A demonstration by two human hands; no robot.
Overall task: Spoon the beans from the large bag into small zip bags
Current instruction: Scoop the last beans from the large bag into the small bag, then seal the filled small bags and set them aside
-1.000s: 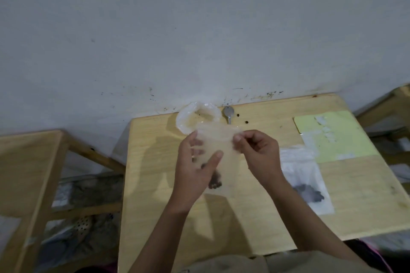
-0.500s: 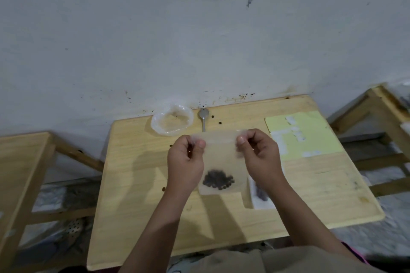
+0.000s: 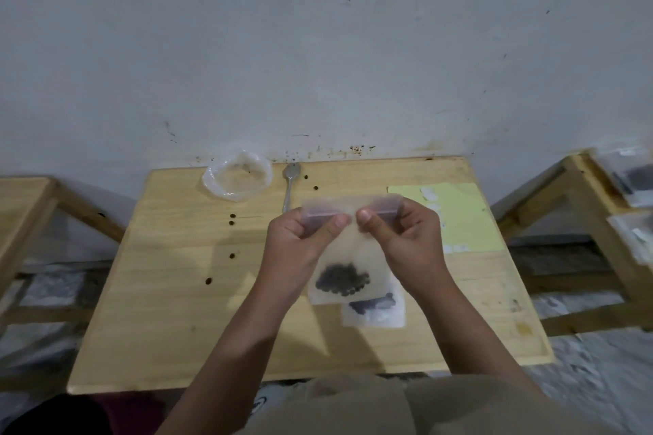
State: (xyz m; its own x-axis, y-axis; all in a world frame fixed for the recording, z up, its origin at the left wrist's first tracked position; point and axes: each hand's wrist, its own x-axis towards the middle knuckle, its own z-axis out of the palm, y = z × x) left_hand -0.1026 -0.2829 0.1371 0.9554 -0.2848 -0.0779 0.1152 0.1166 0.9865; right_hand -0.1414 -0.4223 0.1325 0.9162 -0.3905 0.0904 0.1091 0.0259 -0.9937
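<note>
- Now I see my left hand [image 3: 300, 237] and right hand [image 3: 403, 237] each pinching the top strip of the small zip bag [image 3: 348, 258], thumbs nearly touching.
- Beans [image 3: 341, 280] sit low in it, below both hands.
- Beyond the left hand on the surface [image 3: 169, 293]: large bag [image 3: 236, 176], spoon [image 3: 290, 184].

wooden table [image 3: 169, 311] bears large bag [image 3: 236, 176], spoon [image 3: 290, 184], green sheet [image 3: 459, 212].

Both forearms [image 3: 243, 335] are bare, with no sleeves, watch or rings showing; a khaki-beige garment [image 3: 388, 406] covers the lap at six o'clock.
</note>
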